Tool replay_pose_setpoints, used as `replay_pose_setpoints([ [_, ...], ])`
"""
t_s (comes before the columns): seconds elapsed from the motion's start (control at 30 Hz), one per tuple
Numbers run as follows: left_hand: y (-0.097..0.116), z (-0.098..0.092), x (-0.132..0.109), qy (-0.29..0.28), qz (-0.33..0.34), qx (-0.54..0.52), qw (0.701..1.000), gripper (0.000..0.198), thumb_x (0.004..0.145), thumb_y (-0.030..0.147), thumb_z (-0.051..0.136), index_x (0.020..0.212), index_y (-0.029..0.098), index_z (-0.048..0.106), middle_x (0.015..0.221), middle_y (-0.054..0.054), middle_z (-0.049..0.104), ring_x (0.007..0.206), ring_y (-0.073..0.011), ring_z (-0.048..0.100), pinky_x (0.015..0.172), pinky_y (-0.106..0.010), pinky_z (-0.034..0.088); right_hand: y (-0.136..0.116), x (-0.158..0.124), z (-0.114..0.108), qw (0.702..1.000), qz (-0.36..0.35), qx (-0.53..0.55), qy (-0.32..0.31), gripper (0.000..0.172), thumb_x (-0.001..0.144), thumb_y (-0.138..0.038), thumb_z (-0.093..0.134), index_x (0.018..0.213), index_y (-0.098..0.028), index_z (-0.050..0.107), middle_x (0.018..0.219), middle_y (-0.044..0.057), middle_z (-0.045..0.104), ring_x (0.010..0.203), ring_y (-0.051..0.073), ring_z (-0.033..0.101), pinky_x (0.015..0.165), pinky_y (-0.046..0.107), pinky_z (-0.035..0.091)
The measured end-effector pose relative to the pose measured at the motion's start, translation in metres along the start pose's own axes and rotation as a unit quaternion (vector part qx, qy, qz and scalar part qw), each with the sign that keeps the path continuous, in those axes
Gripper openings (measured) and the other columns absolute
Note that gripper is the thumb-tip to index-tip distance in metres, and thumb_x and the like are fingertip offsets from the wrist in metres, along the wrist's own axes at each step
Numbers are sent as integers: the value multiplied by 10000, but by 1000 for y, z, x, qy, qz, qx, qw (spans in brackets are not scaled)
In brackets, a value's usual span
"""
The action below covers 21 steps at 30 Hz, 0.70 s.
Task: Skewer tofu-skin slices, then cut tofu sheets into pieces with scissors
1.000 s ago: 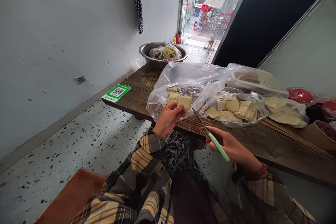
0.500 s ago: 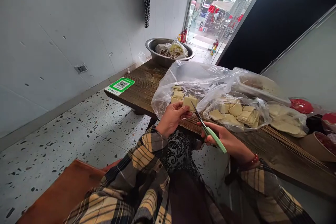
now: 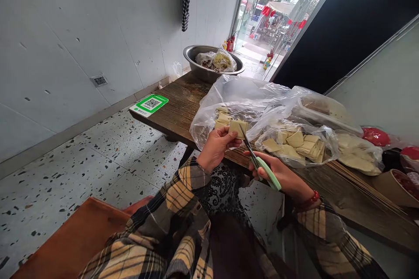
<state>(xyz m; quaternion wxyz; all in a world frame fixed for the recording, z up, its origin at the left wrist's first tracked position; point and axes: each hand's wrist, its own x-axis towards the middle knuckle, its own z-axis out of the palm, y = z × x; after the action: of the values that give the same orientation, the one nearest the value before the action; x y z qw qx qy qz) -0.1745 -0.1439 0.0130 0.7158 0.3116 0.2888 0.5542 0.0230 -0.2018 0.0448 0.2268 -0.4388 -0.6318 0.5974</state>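
My left hand [image 3: 220, 144] pinches a pale yellow square sheet, which looks like tofu skin [image 3: 238, 129], above the table's near edge. In my right hand [image 3: 278, 172] are scissors [image 3: 266, 171] with light green handles. Their dark blades lie at the right side of the sheet; whether they are cutting into it I cannot tell. Behind my left hand, cut pieces [image 3: 223, 116] of the same sheet lie in a large clear plastic bag [image 3: 212, 96]. More squares [image 3: 296, 141] sit stacked on an opened clear bag right of the scissors.
A metal basin [image 3: 194, 65] holding bagged food stands at the table's far end. A green QR-code card [image 3: 151, 103] lies at the left corner. Thin wooden skewers [image 3: 363, 185], another bag of sheets [image 3: 358, 154] and a brown paper bowl [image 3: 394, 187] are on the right.
Both hands stay in nearly the same place, with the sheet and scissors still held close together. The camera view has shifted slightly.
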Motion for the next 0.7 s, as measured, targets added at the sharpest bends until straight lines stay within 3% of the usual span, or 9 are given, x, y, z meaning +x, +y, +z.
replay_pose_setpoints([
  [0.7, -3, 3, 4, 29, 15, -1, 999, 352, 637, 310, 831, 833, 100, 627, 698, -32, 684, 575, -108, 643, 631, -247, 537, 0, 4, -3, 999, -4, 27, -24, 644, 838, -545, 619, 1342, -175, 466, 939, 47, 535, 757, 157, 513, 676, 302, 474],
])
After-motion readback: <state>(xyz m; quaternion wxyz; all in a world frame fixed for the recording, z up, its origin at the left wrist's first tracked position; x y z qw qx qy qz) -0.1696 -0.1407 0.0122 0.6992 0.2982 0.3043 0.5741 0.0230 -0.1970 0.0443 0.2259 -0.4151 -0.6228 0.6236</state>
